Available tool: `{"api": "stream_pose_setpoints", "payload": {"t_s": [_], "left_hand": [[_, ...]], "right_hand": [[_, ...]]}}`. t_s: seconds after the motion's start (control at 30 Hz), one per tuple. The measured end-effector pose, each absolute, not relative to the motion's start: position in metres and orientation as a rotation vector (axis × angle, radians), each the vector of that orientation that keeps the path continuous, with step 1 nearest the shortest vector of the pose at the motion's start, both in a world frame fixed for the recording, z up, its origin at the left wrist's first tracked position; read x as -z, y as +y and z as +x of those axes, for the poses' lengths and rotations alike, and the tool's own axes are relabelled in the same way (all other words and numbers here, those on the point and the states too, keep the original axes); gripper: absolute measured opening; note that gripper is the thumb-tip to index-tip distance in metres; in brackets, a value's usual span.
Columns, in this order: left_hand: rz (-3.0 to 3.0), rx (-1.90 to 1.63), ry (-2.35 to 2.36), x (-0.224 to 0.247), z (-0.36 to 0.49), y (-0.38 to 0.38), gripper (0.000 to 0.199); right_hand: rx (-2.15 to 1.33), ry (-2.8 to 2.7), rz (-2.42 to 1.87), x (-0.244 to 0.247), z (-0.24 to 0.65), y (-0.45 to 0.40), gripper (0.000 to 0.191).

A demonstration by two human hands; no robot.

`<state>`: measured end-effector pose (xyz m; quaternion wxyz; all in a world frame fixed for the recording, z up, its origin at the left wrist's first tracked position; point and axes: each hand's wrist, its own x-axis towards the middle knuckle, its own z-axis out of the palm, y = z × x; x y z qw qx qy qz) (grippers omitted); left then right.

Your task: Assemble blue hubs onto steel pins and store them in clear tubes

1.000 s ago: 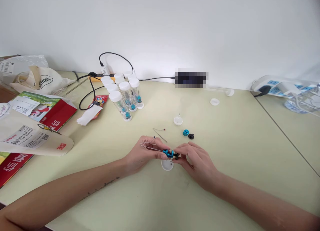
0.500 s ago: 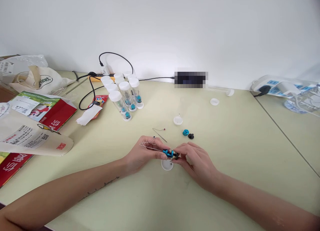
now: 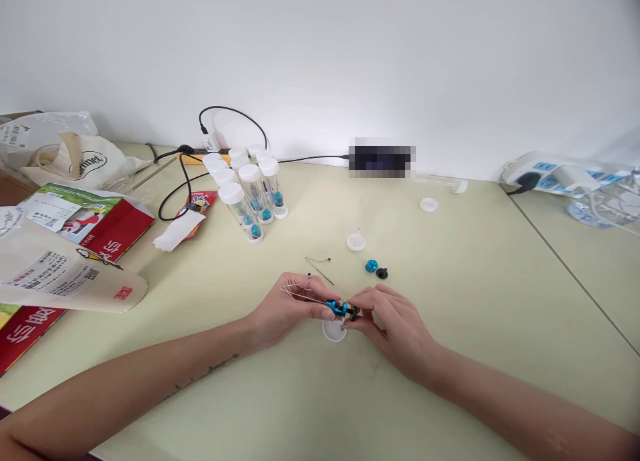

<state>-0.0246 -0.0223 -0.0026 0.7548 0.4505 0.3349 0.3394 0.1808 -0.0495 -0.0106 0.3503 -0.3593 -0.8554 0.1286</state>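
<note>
My left hand (image 3: 295,306) pinches a small blue metal fitting (image 3: 337,308) between thumb and fingers. A thin bent wire (image 3: 293,291) with a dark bead at its tip runs from it back over the hand. My right hand (image 3: 393,319) has its thumb and fingertips closed around the black knob (image 3: 353,312) at the fitting's right end. Just below both hands lies a white round cap (image 3: 335,331) with small bits in it, partly covered. Beyond them are a second bent wire (image 3: 320,268) with a red bead, a loose blue part (image 3: 371,266) and a loose black knob (image 3: 382,273).
Several clear tubes with white caps (image 3: 249,198) stand at the back left. Another white cap (image 3: 356,241) holds a small pin. A white lid (image 3: 429,204), a black pixelated device (image 3: 381,158), a power strip (image 3: 545,171), a paper cup (image 3: 75,274) and a red box (image 3: 117,228) surround the workspace.
Almost nothing differs. Both hands keep the same grips on the blue fitting and black knob, and the view has shifted very slightly.
</note>
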Motion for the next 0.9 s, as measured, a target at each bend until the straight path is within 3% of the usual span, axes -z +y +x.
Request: {"api": "stream_pose_setpoints", "payload": {"t_s": [0.13, 0.37, 0.6, 0.77, 0.9], "left_hand": [[0.985, -0.731, 0.736, 0.0038, -0.0248, -0.0224, 0.019], [0.984, -0.748, 0.717, 0.0026, -0.0247, -0.0206, 0.017], [0.989, -0.738, 0.710, 0.0051, -0.0248, -0.0226, 0.020], [0.982, -0.758, 0.705, 0.0024, -0.0236, -0.0222, 0.018], [0.966, -0.792, 0.712, 0.0012, -0.0228, -0.0214, 0.017]], "right_hand": [[-0.357, -2.241, -0.900, 0.0075, 0.1819, -0.0503, 0.033], [-0.340, -2.213, -0.958, 0.0105, 0.1799, -0.0499, 0.006], [-0.417, -2.257, -0.897, 0.0096, 0.1827, -0.0502, 0.037], [-0.455, -2.252, -0.995, 0.0078, 0.1823, -0.0528, 0.021], [-0.437, -2.236, -1.065, 0.0071, 0.1808, -0.0534, 0.021]]}}
